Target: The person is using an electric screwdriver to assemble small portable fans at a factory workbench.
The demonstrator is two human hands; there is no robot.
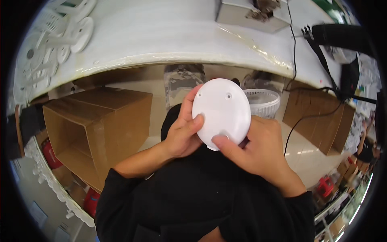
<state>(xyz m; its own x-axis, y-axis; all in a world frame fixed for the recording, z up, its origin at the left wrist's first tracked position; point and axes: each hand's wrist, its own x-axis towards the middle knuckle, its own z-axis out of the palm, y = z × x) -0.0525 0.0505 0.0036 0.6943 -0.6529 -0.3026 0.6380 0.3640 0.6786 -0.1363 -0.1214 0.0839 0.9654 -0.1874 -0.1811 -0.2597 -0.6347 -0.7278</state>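
Note:
Between my two hands I hold a smooth white round plastic base (221, 109), its flat face turned up toward me. Small screw holes show near its far edge, and a little tab juts from its near edge. My left hand (184, 131) grips the left rim, thumb on top and fingers underneath. With my right hand (258, 145) I hold the right rim, and that thumb presses on the face near the tab. The fingers below the disc are mostly hidden. Just beyond the right hand stands a white plastic basket (264, 99), partly covered by the disc.
An open cardboard box (117, 117) stands at my left, another cardboard box (314, 117) at my right. Ahead is the white worktable (161, 32) with several white plastic parts (64, 40), a grey carton (252, 18) and a black power screwdriver (338, 36). A black cable (294, 52) hangs off its edge.

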